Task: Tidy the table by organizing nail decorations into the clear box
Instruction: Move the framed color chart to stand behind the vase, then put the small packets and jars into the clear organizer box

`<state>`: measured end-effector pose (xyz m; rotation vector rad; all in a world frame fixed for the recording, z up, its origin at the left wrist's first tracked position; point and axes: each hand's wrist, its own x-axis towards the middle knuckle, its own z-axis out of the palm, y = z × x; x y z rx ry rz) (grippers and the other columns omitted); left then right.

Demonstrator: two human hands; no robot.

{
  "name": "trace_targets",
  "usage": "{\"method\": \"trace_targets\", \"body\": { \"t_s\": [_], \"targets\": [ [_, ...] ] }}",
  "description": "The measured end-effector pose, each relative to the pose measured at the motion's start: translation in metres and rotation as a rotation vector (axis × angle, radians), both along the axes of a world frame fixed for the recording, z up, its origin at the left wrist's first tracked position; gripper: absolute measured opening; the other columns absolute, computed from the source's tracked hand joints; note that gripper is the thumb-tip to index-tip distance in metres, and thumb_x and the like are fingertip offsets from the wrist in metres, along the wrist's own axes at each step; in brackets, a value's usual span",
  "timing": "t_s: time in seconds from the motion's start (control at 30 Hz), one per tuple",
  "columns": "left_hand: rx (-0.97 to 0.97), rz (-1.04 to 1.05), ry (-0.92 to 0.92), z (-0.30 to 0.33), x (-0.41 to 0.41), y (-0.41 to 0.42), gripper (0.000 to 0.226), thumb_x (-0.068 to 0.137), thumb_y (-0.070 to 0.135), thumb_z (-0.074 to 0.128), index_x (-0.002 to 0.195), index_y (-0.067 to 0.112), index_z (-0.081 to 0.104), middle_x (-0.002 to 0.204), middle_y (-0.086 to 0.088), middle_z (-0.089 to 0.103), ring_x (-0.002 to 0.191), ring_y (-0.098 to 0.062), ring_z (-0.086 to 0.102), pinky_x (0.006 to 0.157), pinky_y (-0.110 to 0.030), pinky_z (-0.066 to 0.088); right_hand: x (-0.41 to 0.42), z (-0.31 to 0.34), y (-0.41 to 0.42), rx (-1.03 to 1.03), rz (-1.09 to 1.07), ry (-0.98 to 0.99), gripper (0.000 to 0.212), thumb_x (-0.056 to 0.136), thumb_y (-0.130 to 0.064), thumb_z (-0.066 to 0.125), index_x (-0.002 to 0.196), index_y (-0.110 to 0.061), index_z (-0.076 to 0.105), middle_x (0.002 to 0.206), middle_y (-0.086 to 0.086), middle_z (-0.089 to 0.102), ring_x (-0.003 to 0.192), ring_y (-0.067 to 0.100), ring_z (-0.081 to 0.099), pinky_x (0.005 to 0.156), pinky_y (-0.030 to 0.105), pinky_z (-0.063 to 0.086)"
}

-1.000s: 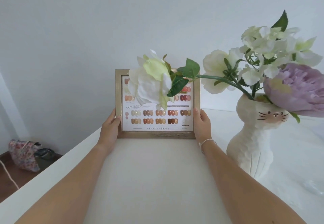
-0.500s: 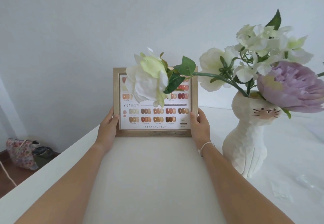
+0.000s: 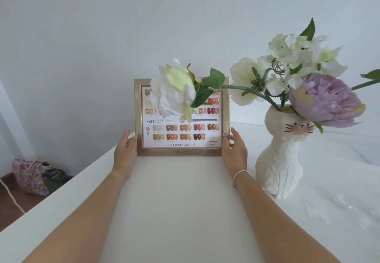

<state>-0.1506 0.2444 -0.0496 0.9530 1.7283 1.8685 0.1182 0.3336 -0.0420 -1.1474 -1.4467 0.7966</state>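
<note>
**Framed nail chart held upright on counter**

Head view: left hand (image 3: 125, 151) & right hand (image 3: 234, 149) grip the side edges of a brushed gold-tone frame (image 3: 181, 151), upright at the white counter (image 3: 181, 201) back. Glossy swatch card reads "024". White cat-shaped textured vase (image 3: 279, 164) w/ fabric flowers just right; one white bloom (image 3: 172, 94) overlaps the frame. Clear box not seen.

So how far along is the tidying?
Hard to judge: no clear box or loose nail decorations are in view. In hand: left hand and right hand hold the gold-framed nail colour chart upright on the white table, beside the white cat-shaped vase. Sorting seemingly remains.
</note>
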Motion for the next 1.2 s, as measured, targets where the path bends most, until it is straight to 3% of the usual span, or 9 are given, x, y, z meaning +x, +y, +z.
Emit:
{"method": "trace_targets", "body": {
  "t_s": [0.13,0.27,0.5,0.77,1.2],
  "targets": [
    [-0.043,0.062,0.055,-0.001,0.008,-0.017,0.049,0.091,0.034,0.043,0.140,0.032,0.034,0.104,0.010,0.057,0.111,-0.018,0.051,0.089,-0.027,0.036,0.008,-0.002,-0.019,0.032,-0.023,-0.090,0.047,0.093,-0.021,0.040,0.139,-0.022,0.033,0.141,0.002,0.042,0.125,0.019,0.044,0.102,0.031,0.035],
    [-0.077,0.087,0.097,0.002,0.024,-0.037,0.047,0.092,0.032,0.042,0.139,0.029,0.038,0.127,0.000,0.054,0.117,-0.019,0.048,0.090,-0.026,0.034,0.017,-0.004,-0.043,0.049,-0.003,-0.141,0.045,0.092,-0.022,0.040,0.138,-0.023,0.035,0.138,0.001,0.044,0.120,0.015,0.046,0.093,0.022,0.032],
    [-0.137,0.063,0.222,0.009,0.062,-0.081,0.042,0.095,0.029,0.041,0.136,0.025,0.043,0.133,-0.004,0.051,0.116,-0.019,0.048,0.093,-0.025,0.033,0.038,-0.005,-0.094,0.117,0.089,-0.252,0.042,0.092,-0.022,0.041,0.134,-0.024,0.040,0.132,-0.001,0.049,0.120,0.014,0.047,0.092,0.019,0.031],
    [-0.187,-0.064,0.379,0.011,0.121,-0.127,0.038,0.095,0.030,0.043,0.132,0.025,0.048,0.127,-0.005,0.054,0.105,-0.014,0.047,0.090,-0.025,0.033,0.088,-0.002,-0.158,0.191,0.220,-0.339,0.039,0.092,-0.020,0.044,0.132,-0.019,0.044,0.136,0.000,0.046,0.124,0.015,0.045,0.101,0.023,0.033],
    [-0.131,-0.418,0.611,0.007,0.263,-0.114,0.034,0.093,0.022,0.048,0.125,0.023,0.056,0.128,0.001,0.057,0.106,-0.010,0.052,0.094,-0.021,0.034,0.227,0.012,-0.206,0.334,0.116,-0.511,0.033,0.092,-0.021,0.048,0.124,-0.020,0.053,0.125,-0.002,0.055,0.109,0.015,0.054,0.080,0.012,0.032]
  ]
}}
